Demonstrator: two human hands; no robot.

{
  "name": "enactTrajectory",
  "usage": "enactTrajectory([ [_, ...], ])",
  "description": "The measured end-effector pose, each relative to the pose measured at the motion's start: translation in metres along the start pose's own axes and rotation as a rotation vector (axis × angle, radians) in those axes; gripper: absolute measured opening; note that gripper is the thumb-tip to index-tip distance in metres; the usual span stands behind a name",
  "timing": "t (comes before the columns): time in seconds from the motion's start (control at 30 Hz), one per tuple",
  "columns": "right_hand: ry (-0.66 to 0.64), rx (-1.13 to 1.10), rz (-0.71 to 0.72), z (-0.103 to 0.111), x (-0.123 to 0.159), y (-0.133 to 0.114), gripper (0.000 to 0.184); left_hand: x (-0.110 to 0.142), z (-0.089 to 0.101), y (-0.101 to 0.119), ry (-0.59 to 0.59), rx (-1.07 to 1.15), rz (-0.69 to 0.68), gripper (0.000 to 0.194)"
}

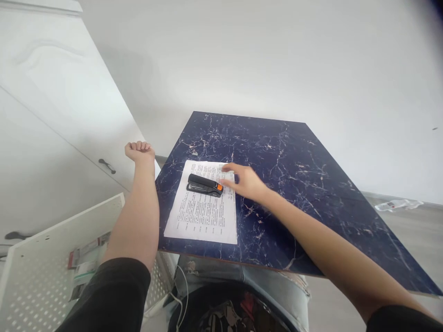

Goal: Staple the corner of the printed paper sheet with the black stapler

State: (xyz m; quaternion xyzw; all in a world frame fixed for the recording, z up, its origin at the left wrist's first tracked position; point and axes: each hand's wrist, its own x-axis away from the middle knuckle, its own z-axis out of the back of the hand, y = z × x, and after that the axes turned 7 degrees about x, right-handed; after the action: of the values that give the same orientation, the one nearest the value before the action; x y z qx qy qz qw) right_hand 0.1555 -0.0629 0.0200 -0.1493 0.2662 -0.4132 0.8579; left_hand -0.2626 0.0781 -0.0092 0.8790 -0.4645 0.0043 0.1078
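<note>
A black stapler (205, 185) with an orange patch at its right end lies on a sheet of printed paper (204, 221). The paper rests near the left side of the dark blue marbled table (277, 161). My right hand (245, 180) hovers over the paper's right edge, just beside the stapler's orange end. Its thumb and fingers are apart and curved, slightly blurred, with nothing between them. Off the table's left edge, my left hand (140, 150) is raised in a closed fist. Nothing shows in that fist.
White cabinet doors with dark handles (107, 166) stand at the left. Below my left arm is a white perforated bin (41, 272) with packets inside. A clear plastic wrapper (398, 204) lies beyond the table's right side. A white cable (182, 295) hangs by my legs.
</note>
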Motion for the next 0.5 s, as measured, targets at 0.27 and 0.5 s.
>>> enactTrajectory([
  [0.27, -0.312, 0.257, 0.069, -0.049, -0.049, -0.06, 0.038, 0.004, -0.006, -0.002, -0.108, -0.298, -0.049, 0.047],
  [0.5, -0.275, 0.317, 0.057, -0.029, -0.028, -0.034, 0.031, 0.017, -0.01, -0.007, -0.161, -0.399, -0.119, 0.053],
])
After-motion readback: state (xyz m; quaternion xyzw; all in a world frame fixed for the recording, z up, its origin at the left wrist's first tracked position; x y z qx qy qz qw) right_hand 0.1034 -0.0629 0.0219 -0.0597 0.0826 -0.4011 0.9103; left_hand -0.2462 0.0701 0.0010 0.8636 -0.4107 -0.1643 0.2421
